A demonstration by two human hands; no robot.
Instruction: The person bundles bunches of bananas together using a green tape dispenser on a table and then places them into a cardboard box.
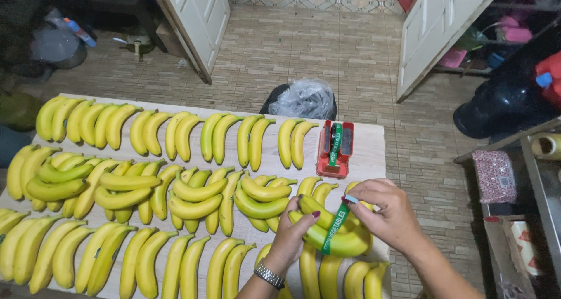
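Bananas (342,240) gripped by left hand (292,235); right hand (388,211) pinching green tape (335,228), seemingly wrapped around them

The tabletop (371,144) carries bananas in 3 rows from far edge to near edge. The tape dispenser (335,149) stands at the right end of the far row, just beside the last banana pair (295,141). Behind the tabletop, on the floor, sits a plastic bag (305,98). At the near right corner, the left hand (290,236) and right hand (387,213) are on either side of a banana bunch (339,235), with a tape strip (335,228) across it.
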